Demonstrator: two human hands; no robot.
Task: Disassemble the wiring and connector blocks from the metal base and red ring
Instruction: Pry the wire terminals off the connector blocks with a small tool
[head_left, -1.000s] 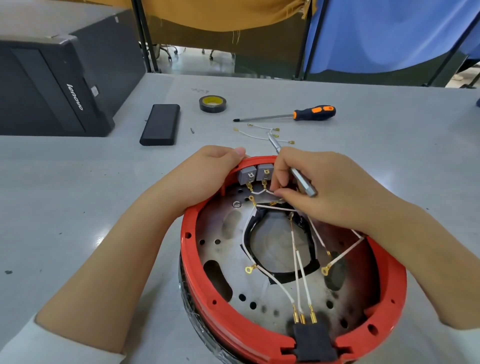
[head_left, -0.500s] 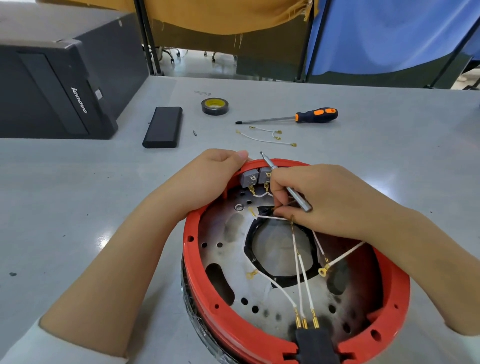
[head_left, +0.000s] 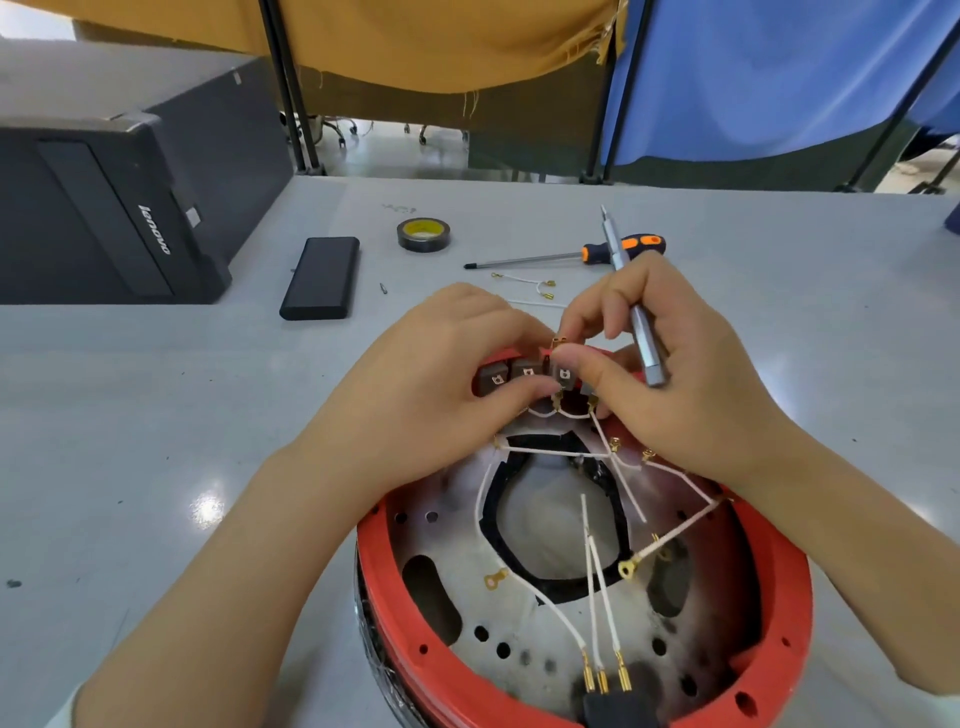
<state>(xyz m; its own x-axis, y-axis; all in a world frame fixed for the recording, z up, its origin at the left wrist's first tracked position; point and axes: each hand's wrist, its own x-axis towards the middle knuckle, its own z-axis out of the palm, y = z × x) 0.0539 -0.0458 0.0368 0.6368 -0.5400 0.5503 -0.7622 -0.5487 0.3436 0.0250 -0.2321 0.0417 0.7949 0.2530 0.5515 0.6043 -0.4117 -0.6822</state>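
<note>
Workshop bench — screwdriver (head_left: 566, 253), tape roll (head_left: 423, 234), curtain partitions (head_left: 753, 78)

"lenovo" reads on the black computer case (head_left: 104, 208).

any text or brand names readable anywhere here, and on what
"lenovo": white lettering, running sideways, on the black computer case at the table's far left.
Small sticker on that case's top edge: too small to read.
Faint marks on the table beyond the tape roll: too blurred to read.
No other text shows.
</note>
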